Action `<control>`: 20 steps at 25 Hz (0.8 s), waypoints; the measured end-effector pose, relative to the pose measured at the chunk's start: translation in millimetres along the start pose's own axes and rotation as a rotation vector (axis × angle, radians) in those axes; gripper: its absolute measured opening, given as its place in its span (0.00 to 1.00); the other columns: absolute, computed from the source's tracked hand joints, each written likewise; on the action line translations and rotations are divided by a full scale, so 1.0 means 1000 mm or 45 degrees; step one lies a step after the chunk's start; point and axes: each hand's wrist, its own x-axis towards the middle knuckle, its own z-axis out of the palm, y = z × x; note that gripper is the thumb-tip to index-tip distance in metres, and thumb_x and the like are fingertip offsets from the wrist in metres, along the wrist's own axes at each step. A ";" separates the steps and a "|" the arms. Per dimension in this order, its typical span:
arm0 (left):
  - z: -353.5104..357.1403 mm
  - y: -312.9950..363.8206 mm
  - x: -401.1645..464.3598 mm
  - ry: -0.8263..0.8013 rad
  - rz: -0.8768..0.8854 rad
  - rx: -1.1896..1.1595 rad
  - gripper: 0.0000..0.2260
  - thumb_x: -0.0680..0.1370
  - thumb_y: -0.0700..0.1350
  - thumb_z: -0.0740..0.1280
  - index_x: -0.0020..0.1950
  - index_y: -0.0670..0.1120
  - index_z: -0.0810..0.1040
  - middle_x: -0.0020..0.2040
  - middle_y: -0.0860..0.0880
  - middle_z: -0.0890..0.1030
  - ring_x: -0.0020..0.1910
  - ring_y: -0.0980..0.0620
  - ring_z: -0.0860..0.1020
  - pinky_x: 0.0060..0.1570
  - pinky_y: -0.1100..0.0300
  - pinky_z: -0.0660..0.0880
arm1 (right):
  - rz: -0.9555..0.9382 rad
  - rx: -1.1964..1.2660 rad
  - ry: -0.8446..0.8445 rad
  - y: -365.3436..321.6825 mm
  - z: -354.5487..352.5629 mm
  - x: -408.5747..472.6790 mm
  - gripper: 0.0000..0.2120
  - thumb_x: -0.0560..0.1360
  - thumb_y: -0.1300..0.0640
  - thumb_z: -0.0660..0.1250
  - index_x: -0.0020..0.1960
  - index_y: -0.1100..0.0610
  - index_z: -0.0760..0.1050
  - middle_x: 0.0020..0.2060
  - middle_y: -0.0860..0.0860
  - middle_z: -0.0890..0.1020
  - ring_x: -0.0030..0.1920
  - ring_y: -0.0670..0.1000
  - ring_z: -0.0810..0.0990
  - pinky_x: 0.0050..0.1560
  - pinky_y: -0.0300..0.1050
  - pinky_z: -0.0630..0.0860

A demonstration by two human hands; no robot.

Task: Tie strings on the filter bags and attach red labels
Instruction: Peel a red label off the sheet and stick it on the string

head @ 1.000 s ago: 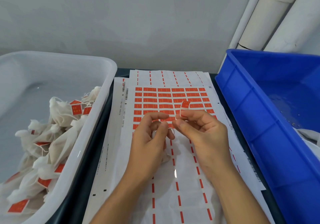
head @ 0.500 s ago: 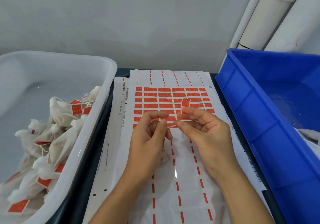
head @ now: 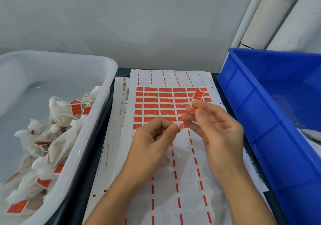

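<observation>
Head view, my two hands sit centre frame over the label sheet [head: 157, 103], close together but not touching. My right hand [head: 218, 129] pinches one peeled red label [head: 197, 98] between thumb and fingertips, label standing up just above the fingers, right of centre. My left hand [head: 152, 138] is curled, thumb and forefinger pinching the end of a thin white string [head: 181, 127]; a small loop of it shows between the two hands. The filter bag [head: 171, 157] it belongs to is pale and hard to make out against the white backing paper under my left palm; can't tell its exact outline.

Progress, judged from how things lie: white tub [head: 97, 113] at left of frame holds a heap of finished bags [head: 52, 138], tied at the neck, red tags on their strings. So many are done. Current bag: string looks tied, label off the sheet but not yet on the string. Next step is probably folding the label around the string end, then dropping the bag in the tub.

Sheet has several full rows of red labels in its upper part; lower part is bare backing with red dashes, already used. Blue crate [head: 260, 120] at right of frame, something pale at its lower right edge, likely untied bags, can't confirm. Dark worktop [head: 90, 164] shows between tub and sheets.
</observation>
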 end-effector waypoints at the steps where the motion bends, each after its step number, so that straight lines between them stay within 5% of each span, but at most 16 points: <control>1: -0.001 0.002 0.000 0.001 0.015 -0.008 0.08 0.82 0.50 0.68 0.44 0.55 0.83 0.34 0.55 0.80 0.34 0.57 0.78 0.38 0.65 0.79 | 0.014 0.002 0.042 0.000 -0.001 0.000 0.10 0.76 0.48 0.72 0.56 0.48 0.85 0.51 0.50 0.88 0.52 0.54 0.88 0.50 0.45 0.84; 5: -0.006 0.007 -0.001 0.003 0.047 -0.074 0.09 0.83 0.50 0.67 0.44 0.55 0.83 0.38 0.53 0.82 0.36 0.57 0.78 0.42 0.67 0.78 | 0.015 -0.133 0.086 0.002 -0.001 0.000 0.06 0.77 0.50 0.73 0.54 0.46 0.84 0.47 0.47 0.88 0.47 0.52 0.88 0.47 0.44 0.85; 9: -0.006 0.008 -0.003 0.022 0.065 -0.061 0.09 0.83 0.49 0.66 0.45 0.56 0.83 0.41 0.52 0.83 0.38 0.56 0.79 0.42 0.67 0.78 | 0.057 -0.004 -0.003 0.002 -0.001 0.001 0.21 0.76 0.52 0.73 0.67 0.44 0.77 0.52 0.48 0.87 0.52 0.52 0.88 0.47 0.45 0.85; 13: -0.006 0.007 -0.001 0.090 0.053 -0.079 0.09 0.79 0.57 0.66 0.45 0.55 0.83 0.40 0.51 0.83 0.37 0.51 0.79 0.39 0.65 0.79 | 0.125 0.146 -0.108 0.000 0.000 0.001 0.26 0.73 0.49 0.75 0.70 0.47 0.75 0.59 0.50 0.86 0.58 0.55 0.86 0.53 0.49 0.84; 20: -0.007 0.005 0.001 0.125 0.066 -0.102 0.09 0.83 0.47 0.66 0.45 0.54 0.83 0.40 0.52 0.84 0.36 0.58 0.78 0.39 0.66 0.78 | 0.081 -0.002 -0.202 0.000 0.006 -0.003 0.31 0.70 0.54 0.79 0.70 0.44 0.74 0.58 0.46 0.85 0.57 0.50 0.86 0.51 0.42 0.84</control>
